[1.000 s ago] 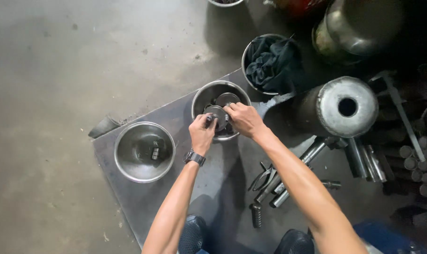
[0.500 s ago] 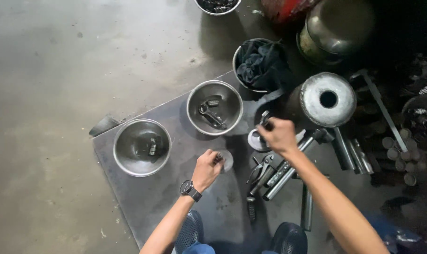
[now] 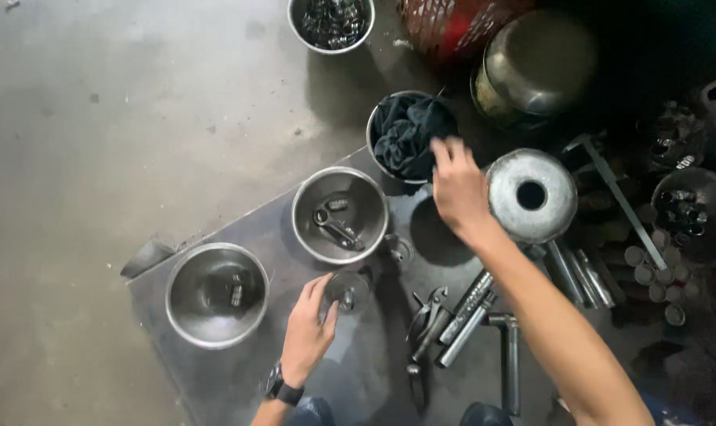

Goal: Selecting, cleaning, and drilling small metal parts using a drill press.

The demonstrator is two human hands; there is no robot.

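My left hand (image 3: 308,331), with a dark watch on the wrist, rests on the metal sheet (image 3: 224,379) and its fingers curl around a small round metal part (image 3: 348,290). My right hand (image 3: 459,188) reaches forward with fingers spread, its fingertips at the dark cloth (image 3: 407,131) that fills a steel bowl (image 3: 372,150). It holds nothing. Between the hands sits a steel bowl (image 3: 304,214) with a connecting rod (image 3: 336,229) and a small part in it. Another steel bowl (image 3: 183,315) at the left holds a few small parts.
Pliers (image 3: 427,314) and several steel rods and sockets (image 3: 468,315) lie right of my left hand. A round metal cylinder with a centre hole (image 3: 531,196) stands beside my right arm. A bowl of small parts (image 3: 331,20), a large steel pot (image 3: 538,69) and a red basket (image 3: 444,24) stand farther back.
My right hand has moved from the tools near the cylinder up to the cloth bowl. My left hand has stayed at the small round part, its fingers now spread around it.
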